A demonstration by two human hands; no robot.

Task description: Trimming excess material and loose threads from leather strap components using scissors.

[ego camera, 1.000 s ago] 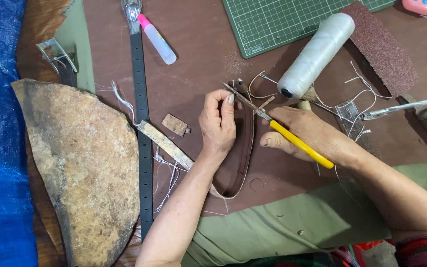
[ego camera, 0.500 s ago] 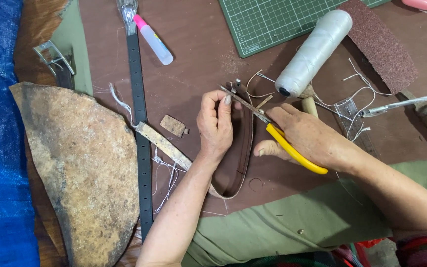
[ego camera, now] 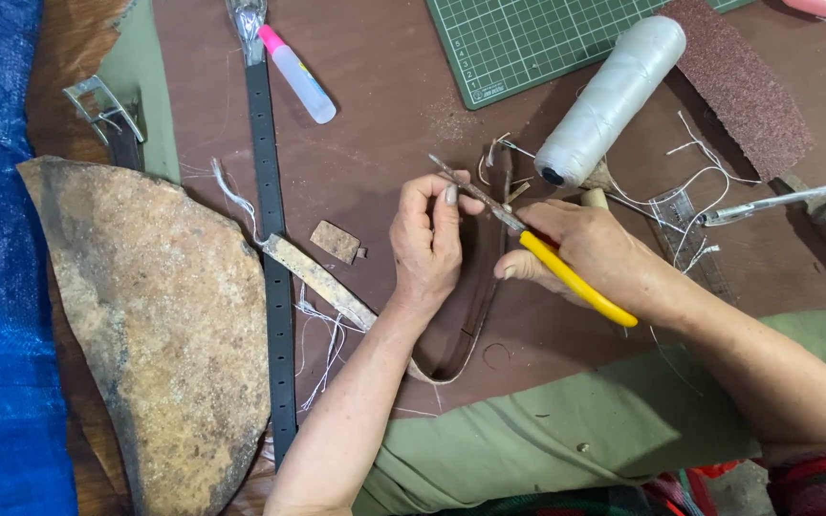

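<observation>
My left hand (ego camera: 429, 241) pinches the upper end of a folded brown leather strap (ego camera: 470, 306) that loops down to the table's near side. In my right hand (ego camera: 590, 256) are scissors with yellow handles (ego camera: 576, 283); their thin metal blades (ego camera: 475, 193) reach up-left across my left fingertips, at the strap's top end. Pale thread ends stick out near the strap's tip (ego camera: 501, 153). Whether the blades are touching the thread I cannot tell.
A white thread spool (ego camera: 610, 98), green cutting mat (ego camera: 528, 43), sandpaper strip (ego camera: 740, 91), wooden-handled awl (ego camera: 815, 215) and clear ruler (ego camera: 681, 229) lie right. A black belt (ego camera: 270, 220), glue tube (ego camera: 296, 73), buckle (ego camera: 99, 107) and a large raw leather piece (ego camera: 160, 325) lie left.
Both hands shifted slightly up and right. The strap's upper end has turned more on edge, and the scissors' blades now sit closer to my left fingertips.
</observation>
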